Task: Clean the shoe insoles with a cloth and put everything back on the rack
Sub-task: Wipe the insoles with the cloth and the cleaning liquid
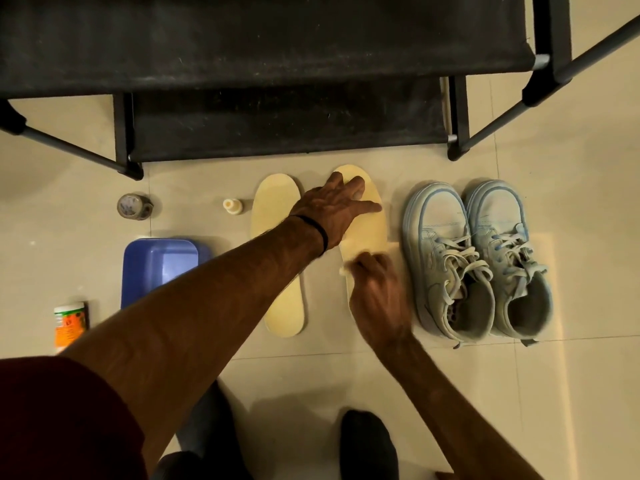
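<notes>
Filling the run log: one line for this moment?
left hand presses right insole | right hand wipes, blurred | sneakers beside

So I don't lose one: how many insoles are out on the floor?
2. One insole lies between the blue tub and the hands; the other insole lies beside the sneakers, under both hands.

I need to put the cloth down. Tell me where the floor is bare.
Bare tile lies between the tape roll and the small bottle, and right of the sneakers. It is crowded between the insoles: the left hand presses the right insole, the right hand works on it.
</notes>
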